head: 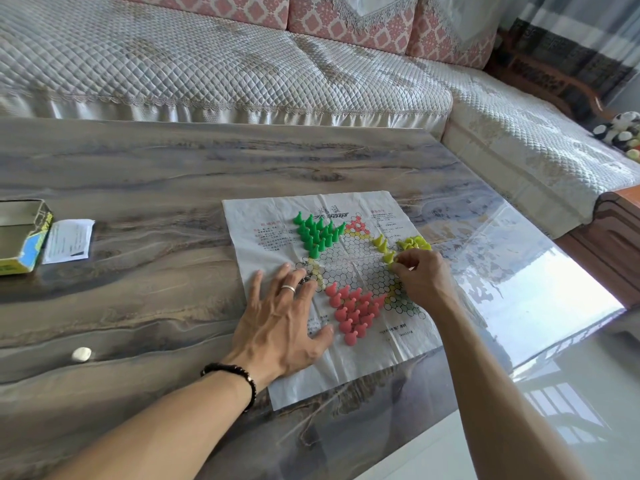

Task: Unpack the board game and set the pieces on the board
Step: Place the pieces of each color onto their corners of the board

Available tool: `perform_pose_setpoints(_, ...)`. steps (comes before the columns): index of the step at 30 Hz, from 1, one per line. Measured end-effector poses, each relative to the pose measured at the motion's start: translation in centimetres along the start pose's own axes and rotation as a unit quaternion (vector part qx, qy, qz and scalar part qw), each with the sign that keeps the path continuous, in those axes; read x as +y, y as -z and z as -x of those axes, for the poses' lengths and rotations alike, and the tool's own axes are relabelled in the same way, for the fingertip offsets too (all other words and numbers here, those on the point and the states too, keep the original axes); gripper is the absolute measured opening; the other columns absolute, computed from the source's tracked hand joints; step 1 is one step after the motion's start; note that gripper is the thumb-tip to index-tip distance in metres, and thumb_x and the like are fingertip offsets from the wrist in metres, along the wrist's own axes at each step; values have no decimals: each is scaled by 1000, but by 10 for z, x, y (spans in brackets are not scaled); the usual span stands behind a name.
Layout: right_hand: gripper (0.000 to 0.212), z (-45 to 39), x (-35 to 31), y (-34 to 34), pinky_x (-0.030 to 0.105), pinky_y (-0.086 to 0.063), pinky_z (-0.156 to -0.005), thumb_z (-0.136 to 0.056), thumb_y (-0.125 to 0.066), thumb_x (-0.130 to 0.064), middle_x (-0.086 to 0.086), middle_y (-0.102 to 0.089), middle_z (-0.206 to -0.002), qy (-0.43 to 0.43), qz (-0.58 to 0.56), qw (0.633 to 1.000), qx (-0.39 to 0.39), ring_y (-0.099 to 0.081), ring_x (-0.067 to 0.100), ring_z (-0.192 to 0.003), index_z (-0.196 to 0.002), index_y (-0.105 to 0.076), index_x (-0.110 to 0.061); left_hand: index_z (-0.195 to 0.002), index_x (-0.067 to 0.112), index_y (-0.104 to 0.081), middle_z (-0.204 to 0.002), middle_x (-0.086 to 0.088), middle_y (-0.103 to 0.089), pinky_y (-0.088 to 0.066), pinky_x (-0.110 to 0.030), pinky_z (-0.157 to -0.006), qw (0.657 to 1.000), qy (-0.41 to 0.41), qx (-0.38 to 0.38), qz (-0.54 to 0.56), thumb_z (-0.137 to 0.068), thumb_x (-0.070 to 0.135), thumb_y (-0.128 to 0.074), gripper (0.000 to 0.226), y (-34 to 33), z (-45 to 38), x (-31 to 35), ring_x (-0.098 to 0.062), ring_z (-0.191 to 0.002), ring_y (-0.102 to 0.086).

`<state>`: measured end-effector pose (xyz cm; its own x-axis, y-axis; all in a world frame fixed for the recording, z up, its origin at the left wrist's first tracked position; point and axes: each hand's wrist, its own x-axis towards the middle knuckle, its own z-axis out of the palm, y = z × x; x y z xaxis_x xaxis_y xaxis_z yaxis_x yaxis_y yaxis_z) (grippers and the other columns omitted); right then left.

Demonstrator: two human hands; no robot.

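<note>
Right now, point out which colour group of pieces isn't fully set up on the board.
The yellow pieces: several lie in a loose heap off the grid by the right hand, whereas the green pieces and red pieces stand in triangles.

Box (21,237) cut off by the left edge, board print (273,237) too small to read, board's near-left corner hidden under the left hand (287,317).

This is a home living room. A long corner sofa (242,74) with quilted pale covers and pink patterned back cushions (346,19) wraps round a low, glossy marble-look tabletop (138,174). A plush panda toy (620,131) lies on the sofa's far right end, beside carved dark wooden furniture (554,74) and a curtain (595,26).
</note>
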<state>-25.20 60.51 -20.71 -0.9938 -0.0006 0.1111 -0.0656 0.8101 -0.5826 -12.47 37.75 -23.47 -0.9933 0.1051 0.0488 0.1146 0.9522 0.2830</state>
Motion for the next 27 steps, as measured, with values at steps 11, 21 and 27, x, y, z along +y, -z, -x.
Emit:
perform_pose_setpoints(11,10,-3,-2,3,11,-32,-52,-86,-68,-15,-5,-60,-78,10,35,999,-19,-50,-3,-65,-93,-70,-9,-153,23,-16,-163,-3,-9,3,-55,-119,1000,1,-1,-4,-86,70,-26,82,-1,0,0,-21,-150,2)
perform_pose_setpoints(21,15,-2,2,29,26,-46,-68,-87,-60,-4,4,-69,-88,2,13,998,67,-59,13,-71,-96,-71,-7,-153,24,-15,-163,-3,-9,3,-56,-119,1000,0,-7,-9,-86,70,-25,83,-2,0,-1,-21,-150,2)
perform_pose_setpoints(27,15,2,19,41,42,-56,-69,-84,-58,-7,16,-70,-77,-26,70,994,76,-65,33,-75,-78,-70,0,-151,23,-21,-162,-3,-12,0,-56,-119,1000,0,-2,-7,-85,69,-23,81,0,0,0,-22,-150,-1)
